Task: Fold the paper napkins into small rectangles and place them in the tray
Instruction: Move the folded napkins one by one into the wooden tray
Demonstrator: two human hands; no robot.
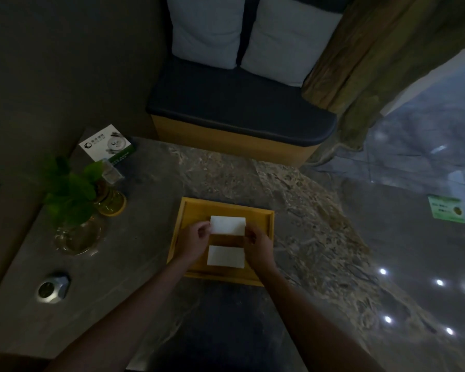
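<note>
Dim booth, stone table (151,237). My left hand (196,241) and right hand (258,244) pinch second napkin (228,225) at its ends over tray (269,224); first napkin (226,255) already inside. Risk: uneven release skews it, fold springs open.

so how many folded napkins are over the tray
2: one white folded paper napkin held at its ends by both hands over the yellow wooden tray, another lying nearer. None visibly hidden.
</note>
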